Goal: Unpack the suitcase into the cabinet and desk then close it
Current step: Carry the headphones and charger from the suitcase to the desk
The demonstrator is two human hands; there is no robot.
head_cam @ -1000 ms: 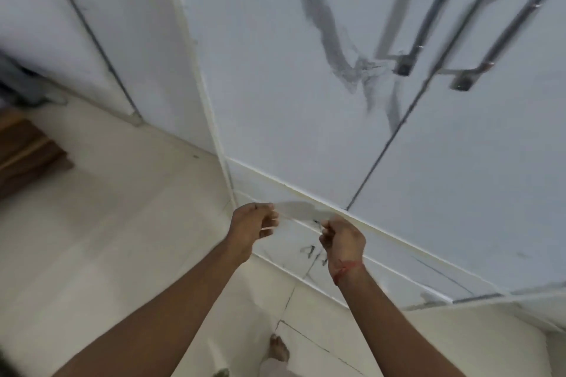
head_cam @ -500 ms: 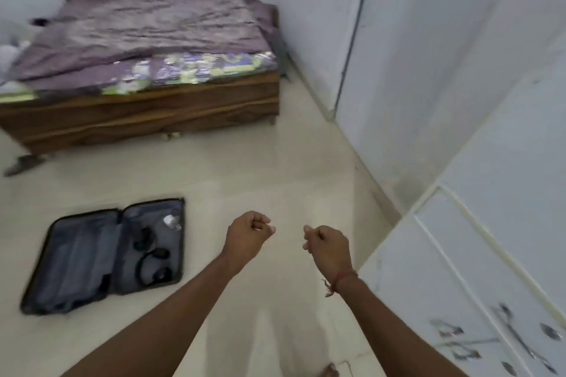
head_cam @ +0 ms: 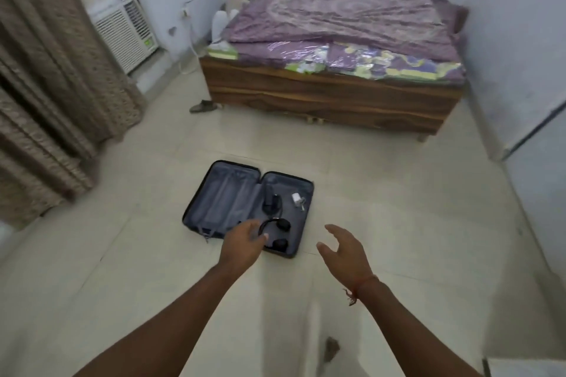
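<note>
Both grips slack: left hand [head_cam: 245, 242] and right hand [head_cam: 344, 249] held out above open suitcase [head_cam: 228, 202]

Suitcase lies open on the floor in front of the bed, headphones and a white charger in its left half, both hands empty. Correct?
Not quite. The head view shows the headphones and white charger in the right half of the suitcase; its left half looks empty. The rest holds: it lies open on the floor before the bed, left hand and right hand empty.

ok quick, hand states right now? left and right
Left hand: open, fingers relaxed, holding nothing, in view over the open suitcase.
Right hand: open, fingers spread, holding nothing.
</note>
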